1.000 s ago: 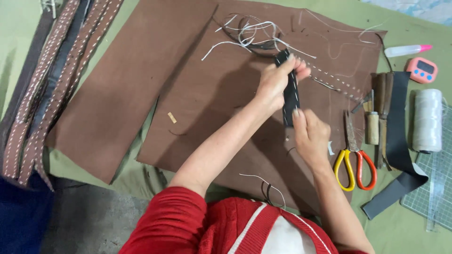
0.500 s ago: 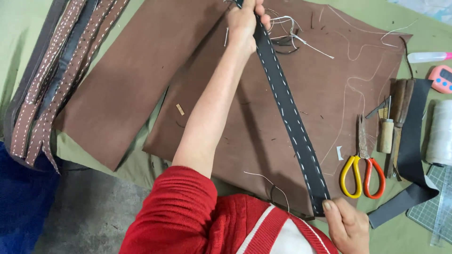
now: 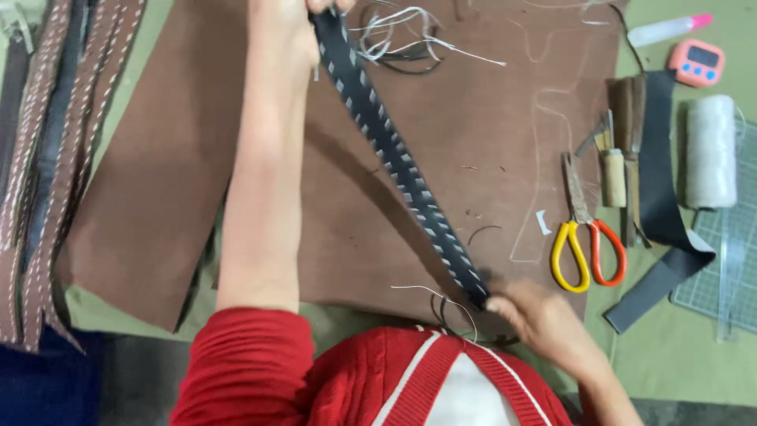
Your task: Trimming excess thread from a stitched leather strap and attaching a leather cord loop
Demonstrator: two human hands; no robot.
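Head view, nearest me: my right hand (image 3: pixel 544 319) has its fingers pinched shut on the near end of the black stitched strap (image 3: pixel 398 158), which runs taut and slantwise over the brown leather sheet (image 3: pixel 473 126). My left hand (image 3: pixel 288 20) grips the strap's far end, fingers closed. Beyond the sheet's right edge lie yellow-and-orange scissors (image 3: pixel 587 248), a white thread spool (image 3: pixel 710 150) and, farthest, a small pink timer (image 3: pixel 695 61).

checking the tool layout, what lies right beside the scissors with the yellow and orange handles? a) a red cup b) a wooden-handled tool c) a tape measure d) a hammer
b: a wooden-handled tool lies just right of the scissors on the brown leather sheet.
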